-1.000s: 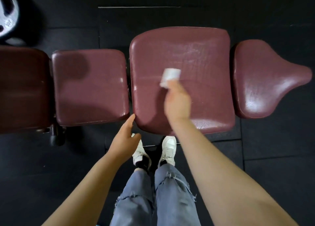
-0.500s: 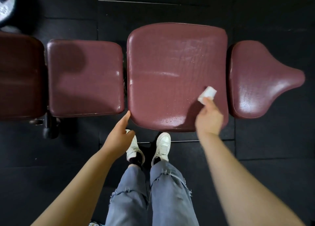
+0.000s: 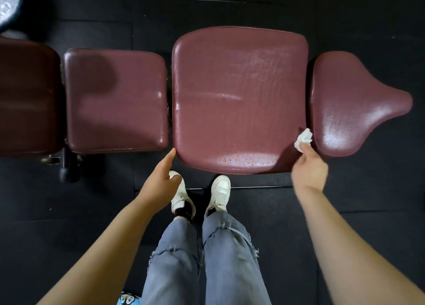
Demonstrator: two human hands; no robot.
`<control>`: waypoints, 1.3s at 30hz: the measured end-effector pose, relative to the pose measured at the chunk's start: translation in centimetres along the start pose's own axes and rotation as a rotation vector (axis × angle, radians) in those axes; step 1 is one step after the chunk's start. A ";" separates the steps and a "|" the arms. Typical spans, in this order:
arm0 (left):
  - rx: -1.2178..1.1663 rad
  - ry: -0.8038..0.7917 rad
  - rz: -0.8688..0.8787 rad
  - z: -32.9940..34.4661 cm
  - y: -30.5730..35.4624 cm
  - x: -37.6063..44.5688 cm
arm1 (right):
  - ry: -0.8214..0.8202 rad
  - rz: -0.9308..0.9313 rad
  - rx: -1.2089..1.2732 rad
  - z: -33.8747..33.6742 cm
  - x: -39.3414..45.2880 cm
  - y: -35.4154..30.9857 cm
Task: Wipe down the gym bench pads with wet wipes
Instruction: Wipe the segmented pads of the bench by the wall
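Note:
A maroon gym bench runs left to right below me. Its large middle pad (image 3: pixel 239 97) shines wet in streaks. A smaller square pad (image 3: pixel 115 102) lies to its left and a saddle-shaped pad (image 3: pixel 351 104) to its right. My right hand (image 3: pixel 309 169) pinches a crumpled white wet wipe (image 3: pixel 303 140) at the middle pad's near right corner, by the gap to the saddle pad. My left hand (image 3: pixel 161 182) hangs at the middle pad's near left corner, forefinger tip touching its edge, holding nothing.
A darker pad (image 3: pixel 27 97) continues the bench at far left. A weight plate (image 3: pixel 7 8) lies on the black rubber floor at top left. The bench's foot and knob (image 3: pixel 66 166) stick out below the left pads. My white shoes (image 3: pixel 200 194) stand against the bench.
My right hand has swept the wipe from the middle of the large pad to its near right corner. My left hand has stayed at the near left corner.

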State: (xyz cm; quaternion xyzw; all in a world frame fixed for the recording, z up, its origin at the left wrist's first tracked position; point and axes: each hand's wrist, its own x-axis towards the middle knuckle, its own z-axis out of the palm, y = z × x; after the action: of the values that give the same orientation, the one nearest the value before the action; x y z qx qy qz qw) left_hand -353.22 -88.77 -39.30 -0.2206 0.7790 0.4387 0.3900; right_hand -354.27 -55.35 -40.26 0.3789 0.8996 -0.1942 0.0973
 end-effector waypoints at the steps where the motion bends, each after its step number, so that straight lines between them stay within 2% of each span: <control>1: 0.008 0.007 0.006 0.0 -0.2 0.1 | 0.035 -0.030 0.044 1.3 -1.1 -1.4; 3: 0.033 0.022 -0.001 -0.1 -0.9 0.1 | -0.002 -0.297 0.147 4.3 -4.2 -5.7; 4: 0.046 0.026 -0.009 -0.1 -1.3 0.0 | -0.124 -0.491 0.139 5.7 -6.3 -8.1; 6: 0.063 0.028 -0.017 -0.2 -1.9 -0.2 | -0.405 -0.915 -0.034 7.4 -10.4 -11.2; 7: 0.068 0.026 -0.016 -0.3 -2.0 -0.3 | -0.476 -1.062 -0.088 7.8 -11.0 -11.5; 8: 0.074 0.027 -0.014 -0.5 -2.2 -0.4 | -0.473 -1.139 -0.085 7.6 -10.0 -11.1; 9: 0.080 0.031 -0.016 -0.7 -2.2 -0.5 | -0.426 -1.138 -0.068 7.2 -8.2 -9.6; 11: 0.090 0.034 -0.016 -0.9 -1.9 -0.5 | -0.298 -0.933 -0.065 5.5 -4.5 -5.3; 15: 0.112 0.000 0.026 -0.6 -1.5 -0.3 | -0.047 -0.103 -0.005 -0.1 -0.8 3.3; 16: 0.112 -0.009 0.041 -0.5 -1.5 -0.1 | -0.011 0.025 0.032 -0.4 -1.2 3.6; 17: 0.114 -0.012 0.046 -0.4 -1.6 0.1 | 0.028 0.054 0.061 0.0 -1.9 3.0; 18: 0.119 -0.009 0.041 -0.4 -1.5 0.1 | 0.060 -0.007 0.095 1.1 -2.9 1.6; 20: 0.139 -0.006 0.029 -0.4 -1.5 0.0 | 0.030 -0.279 0.161 4.0 -5.7 -2.4; 22: 0.155 -0.004 0.026 -0.2 -1.6 -0.4 | -0.181 -0.655 0.166 6.9 -9.3 -6.8; 24: 0.186 0.005 0.029 -0.2 -1.4 -0.5 | -0.413 -0.993 0.057 8.4 -11.8 -9.5; 26: 0.220 0.014 0.048 -0.4 -1.1 -0.4 | -0.528 -1.155 -0.007 7.9 -10.5 -9.5; 28: 0.242 0.020 0.044 -0.5 -0.8 -0.4 | -0.459 -1.143 -0.024 6.2 -7.5 -6.7; 29: 0.251 0.017 0.034 -0.6 -0.7 -0.5 | -0.386 -1.056 -0.014 5.2 -5.9 -4.3; 32: 0.271 -0.005 0.026 -0.5 -0.6 -0.7 | -0.138 -0.586 0.108 1.9 -2.5 3.4; 34: 0.272 -0.008 0.031 -0.4 -0.5 -0.7 | -0.019 -0.221 0.185 0.7 -2.4 5.2; 35: 0.273 -0.005 0.034 -0.3 -0.5 -0.7 | 0.029 -0.118 0.209 0.9 -2.9 4.8; 37: 0.276 -0.001 0.037 -0.2 -0.5 -0.7 | 0.090 -0.137 0.241 2.3 -4.4 2.4; 39: 0.265 -0.002 0.026 -0.1 -0.5 -0.9 | 0.047 -0.380 0.235 4.4 -7.2 -0.9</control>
State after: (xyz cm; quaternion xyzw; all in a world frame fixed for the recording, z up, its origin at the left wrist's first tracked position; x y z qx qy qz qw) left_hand -352.40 -89.11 -38.83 -0.1567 0.8324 0.3373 0.4108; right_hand -349.81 -62.38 -41.69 0.2157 0.9280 -0.3038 -0.0068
